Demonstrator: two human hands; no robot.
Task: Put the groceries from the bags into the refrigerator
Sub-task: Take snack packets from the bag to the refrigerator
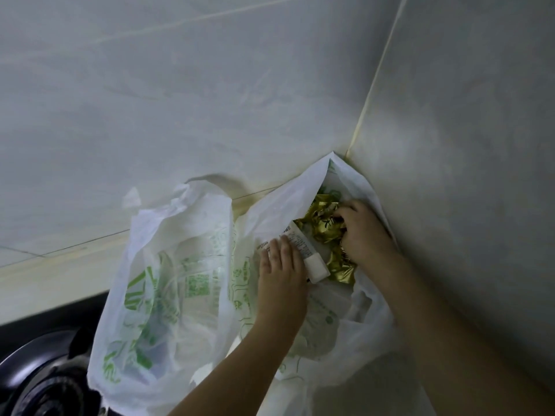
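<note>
Groceries are down inside the open bag [282, 199], the white plastic one with green print shoved into the corner where the two tiled walls [210, 85] meet; main thing showing is a crinkly gold foil packet [322, 229], sitting in the mouth of the bag, plus a white tube [303, 250] with small print and a chunky white cap lying diagonally across the opening, cap end pointing toward the camera.

Right hand [363, 232] is deep in the bag, fingers curled into the gold foil, so that grip looks closed on the packet; left hand [282, 271] lies mostly flat against the side of the tube, fingers fairly straight and together, touching it and the bag's edge; can't see any fingers wrapped round it, so I'd call that grip loose and open.

Second bag [168, 283], same white with green print, sits just to the left and touches the first one, crumpled, with pale stuff showing through the plastic; both rest on a light surface [45, 283]; bottom left corner has a dark round pot or burner thing [39, 382], too blurry to tell which.
</note>
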